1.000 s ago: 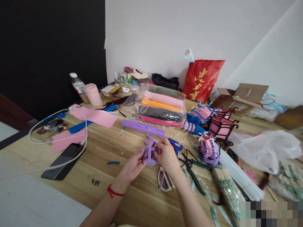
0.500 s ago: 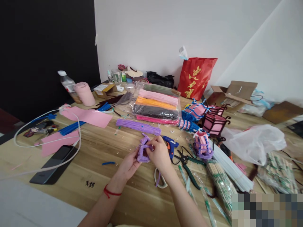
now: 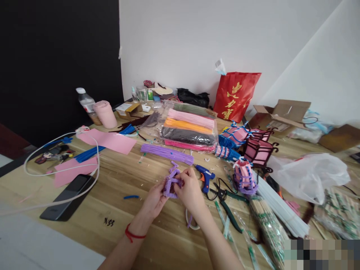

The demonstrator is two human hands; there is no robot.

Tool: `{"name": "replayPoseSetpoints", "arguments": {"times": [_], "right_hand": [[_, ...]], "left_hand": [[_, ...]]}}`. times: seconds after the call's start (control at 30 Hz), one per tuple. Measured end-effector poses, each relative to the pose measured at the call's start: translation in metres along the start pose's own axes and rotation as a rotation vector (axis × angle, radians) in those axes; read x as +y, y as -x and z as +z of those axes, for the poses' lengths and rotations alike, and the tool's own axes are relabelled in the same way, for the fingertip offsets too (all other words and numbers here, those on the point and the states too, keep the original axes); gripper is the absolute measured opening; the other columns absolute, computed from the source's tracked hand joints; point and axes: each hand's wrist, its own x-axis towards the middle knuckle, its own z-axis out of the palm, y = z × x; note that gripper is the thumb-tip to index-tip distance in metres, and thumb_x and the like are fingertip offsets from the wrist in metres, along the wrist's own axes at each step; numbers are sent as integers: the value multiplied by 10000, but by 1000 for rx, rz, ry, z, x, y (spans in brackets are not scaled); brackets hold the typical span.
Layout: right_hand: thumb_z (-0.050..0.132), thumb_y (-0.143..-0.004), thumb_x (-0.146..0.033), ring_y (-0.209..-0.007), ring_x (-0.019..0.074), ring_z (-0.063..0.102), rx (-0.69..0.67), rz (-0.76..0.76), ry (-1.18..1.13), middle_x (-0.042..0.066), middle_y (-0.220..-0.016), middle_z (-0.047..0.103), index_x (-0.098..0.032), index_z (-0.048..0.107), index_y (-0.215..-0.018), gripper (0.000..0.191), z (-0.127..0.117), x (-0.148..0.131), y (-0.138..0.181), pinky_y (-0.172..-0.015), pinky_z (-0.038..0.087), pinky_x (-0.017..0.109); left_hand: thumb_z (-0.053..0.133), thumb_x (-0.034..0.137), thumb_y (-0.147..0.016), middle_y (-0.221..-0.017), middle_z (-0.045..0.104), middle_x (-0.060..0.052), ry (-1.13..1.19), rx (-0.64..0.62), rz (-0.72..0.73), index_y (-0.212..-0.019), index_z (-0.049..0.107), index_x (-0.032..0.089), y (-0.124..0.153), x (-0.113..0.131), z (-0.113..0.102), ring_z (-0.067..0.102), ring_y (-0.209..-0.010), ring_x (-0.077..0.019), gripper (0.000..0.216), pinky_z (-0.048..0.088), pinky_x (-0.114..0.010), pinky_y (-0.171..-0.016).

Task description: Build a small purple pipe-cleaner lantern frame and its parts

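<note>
Both my hands hold a small purple pipe-cleaner frame [image 3: 171, 181] just above the wooden table [image 3: 118, 180]. My left hand [image 3: 154, 200], with a red string at the wrist, grips its lower left side. My right hand [image 3: 189, 191] pinches its right side with closed fingers. A bundle of purple pipe cleaners [image 3: 167, 153] lies just beyond the frame. A blue glue gun [image 3: 205, 175] sits right of my right hand, and white scissors [image 3: 191, 221] show partly under my right wrist.
Packs of coloured pipe cleaners [image 3: 189, 129], pink paper lanterns [image 3: 254, 148], pliers [image 3: 225, 202], stick bundles [image 3: 270, 221] and a plastic bag [image 3: 309, 176] crowd the right. A phone [image 3: 67, 193], white cable [image 3: 59, 168], pink sheets [image 3: 108, 139], pink cup [image 3: 105, 113], bottle [image 3: 86, 103] lie left.
My hands have kept working the purple frame, turning it slightly; the view has shifted a little, first one way, then back.
</note>
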Motion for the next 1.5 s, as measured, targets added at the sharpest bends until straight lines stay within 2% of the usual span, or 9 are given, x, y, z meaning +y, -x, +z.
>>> {"name": "replayPoseSetpoints", "arguments": {"times": [0.27,0.37,0.43,0.6,0.73,0.83,1.07,1.27,1.5], "right_hand": [[650,-700,-223,-703,151,601,-103,1,-170,54,-895,599,-191,667,-952,255,-34,-6,3,-644,518,261],[547,-797,-333,-602,144,606,63,128,-31,44,-766,655,-188,693,-861,216,-45,17,-8,-589,503,248],[511,-810,-311,-611,167,600,137,171,54,64,-764,657,-171,695,-835,233,-40,36,-17,-643,496,296],[569,-740,-198,-664,176,625,68,155,123,87,-856,668,-175,710,-806,158,5,58,-28,-697,489,298],[633,-651,-128,-712,213,648,-6,160,146,129,-877,669,-150,700,-741,114,33,50,-26,-680,488,303],[603,-639,-73,-702,232,660,-43,178,137,137,-828,679,-147,677,-665,108,35,47,-26,-655,490,314],[525,-789,-198,-539,192,670,-102,197,-61,38,-650,692,-183,646,-803,123,-4,36,-17,-474,506,259],[554,-790,-238,-591,186,665,-100,86,-157,20,-679,699,-231,693,-872,161,-47,-10,11,-566,526,272],[509,-788,-97,-613,174,621,-152,-96,50,58,-741,658,-221,720,-837,250,-44,-32,18,-577,478,255]], "left_hand": [[610,118,-787,-784,714,-67,33,-52,56,-815,670,110,-7,0,-12,647,-716,-153,66,507,-231,-699],[631,105,-765,-798,715,-85,43,-38,75,-833,667,101,-11,2,-20,653,-721,-165,78,513,-249,-710],[634,111,-762,-755,713,-64,29,-26,86,-821,671,115,-12,4,-24,648,-679,-153,70,509,-231,-676],[692,178,-721,-712,713,-31,-11,-43,103,-793,683,147,-6,10,-28,643,-619,-150,79,492,-210,-596],[744,202,-662,-669,705,-24,-21,-47,156,-775,686,136,-1,13,-28,634,-581,-145,143,487,-205,-566],[741,218,-671,-669,705,-37,-30,-35,170,-786,686,126,3,15,-29,633,-568,-147,157,483,-213,-567],[647,205,-772,-647,694,-21,-45,35,179,-808,687,154,5,16,-26,619,-559,-139,74,454,-208,-566],[590,158,-808,-713,707,-20,-24,59,171,-783,689,168,0,13,-19,622,-609,-131,103,469,-198,-626],[619,185,-790,-703,695,-20,-55,28,184,-772,678,162,-1,9,-20,616,-634,-136,66,476,-203,-638]]}}
